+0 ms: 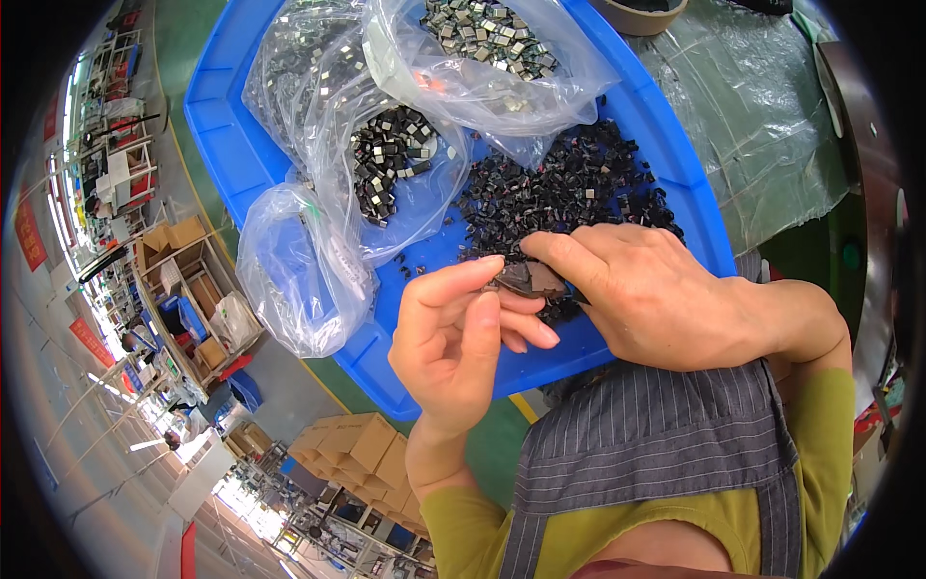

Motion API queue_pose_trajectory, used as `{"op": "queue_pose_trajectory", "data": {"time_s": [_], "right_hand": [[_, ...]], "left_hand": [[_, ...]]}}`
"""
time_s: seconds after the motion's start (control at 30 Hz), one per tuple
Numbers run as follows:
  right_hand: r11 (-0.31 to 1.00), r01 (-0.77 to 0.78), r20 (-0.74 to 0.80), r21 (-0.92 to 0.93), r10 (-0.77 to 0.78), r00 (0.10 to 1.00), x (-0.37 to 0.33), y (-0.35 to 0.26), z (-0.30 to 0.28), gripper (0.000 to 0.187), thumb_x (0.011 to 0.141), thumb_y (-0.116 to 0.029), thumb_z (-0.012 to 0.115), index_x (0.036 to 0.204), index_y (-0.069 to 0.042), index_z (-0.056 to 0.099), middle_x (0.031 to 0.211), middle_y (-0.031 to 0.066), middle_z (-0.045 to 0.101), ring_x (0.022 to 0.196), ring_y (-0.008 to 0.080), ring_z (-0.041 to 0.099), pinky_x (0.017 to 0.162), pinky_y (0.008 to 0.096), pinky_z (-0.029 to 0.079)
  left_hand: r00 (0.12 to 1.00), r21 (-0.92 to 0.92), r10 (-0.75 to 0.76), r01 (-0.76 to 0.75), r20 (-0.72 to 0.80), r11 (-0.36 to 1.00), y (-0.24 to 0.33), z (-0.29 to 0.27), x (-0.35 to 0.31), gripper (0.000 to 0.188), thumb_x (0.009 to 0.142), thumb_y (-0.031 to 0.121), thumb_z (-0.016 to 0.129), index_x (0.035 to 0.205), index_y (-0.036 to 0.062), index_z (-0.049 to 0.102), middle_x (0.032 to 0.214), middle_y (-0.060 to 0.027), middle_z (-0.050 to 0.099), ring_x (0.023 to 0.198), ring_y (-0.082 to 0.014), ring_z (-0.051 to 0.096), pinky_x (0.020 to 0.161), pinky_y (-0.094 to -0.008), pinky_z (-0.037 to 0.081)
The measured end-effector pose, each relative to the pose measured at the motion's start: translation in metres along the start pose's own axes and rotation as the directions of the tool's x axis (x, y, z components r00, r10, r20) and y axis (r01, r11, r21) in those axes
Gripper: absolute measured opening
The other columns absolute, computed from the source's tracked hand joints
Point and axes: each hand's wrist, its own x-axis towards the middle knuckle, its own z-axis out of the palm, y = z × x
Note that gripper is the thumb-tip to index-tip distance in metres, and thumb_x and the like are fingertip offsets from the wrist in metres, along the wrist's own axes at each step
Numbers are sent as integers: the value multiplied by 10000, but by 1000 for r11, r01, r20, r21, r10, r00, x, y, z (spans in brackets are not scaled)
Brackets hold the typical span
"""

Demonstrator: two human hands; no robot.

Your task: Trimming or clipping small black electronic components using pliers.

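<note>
Over the near part of a blue tray (699, 183), my two hands come together. My right hand (666, 294) is closed, its fingers bent around a small dark brown piece (543, 278) whose kind I cannot make out. From the left, my left hand (449, 343) meets that piece's end with thumb and fingertips curled in. Whatever lies between those fingertips is too small to name. Just beyond the hands spreads a heap of small black parts (569, 188). Some of the heap is hidden behind my right hand.
Clear plastic bags lie in the tray: one with metal-faced parts (487, 39), another with black and silver parts (391, 159), and a crumpled bag (304, 275) at the left. A tape roll (641, 14) stands beyond the tray. Cardboard boxes (362, 449) are stacked at lower left.
</note>
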Motion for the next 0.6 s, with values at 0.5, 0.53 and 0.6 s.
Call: {"op": "queue_pose_trajectory", "data": {"time_s": [0.5, 0.53, 0.6], "right_hand": [[984, -1, 5, 176, 0, 1000, 4, 1, -5, 269, 821, -61, 592, 1072, 3, 518, 807, 168, 589, 758, 368, 606, 623, 446, 462], [999, 8, -48, 54, -5, 999, 3, 1, -4, 303, 805, -60, 596, 1092, 3, 522, 825, 156, 580, 782, 345, 604, 646, 430, 461], [999, 20, -85, -26, -22, 996, 3, 1, -3, 343, 779, -60, 599, 1108, 3, 522, 831, 140, 566, 788, 320, 591, 662, 412, 451]], "left_hand": [[996, -103, -70, 63, -60, 993, 5, 2, 2, 221, 974, 68, 459, 1169, -35, 477, 864, -164, 668, 683, -190, 680, 563, -230, 506], [996, -104, -70, 63, -60, 993, 5, 3, 2, 221, 974, 68, 459, 1169, -35, 477, 864, -164, 668, 683, -190, 680, 563, -230, 506], [997, -28, -59, 58, -58, 998, 5, 3, 2, 223, 972, 62, 463, 1173, -33, 476, 870, -167, 668, 695, -187, 682, 573, -223, 505]]}}
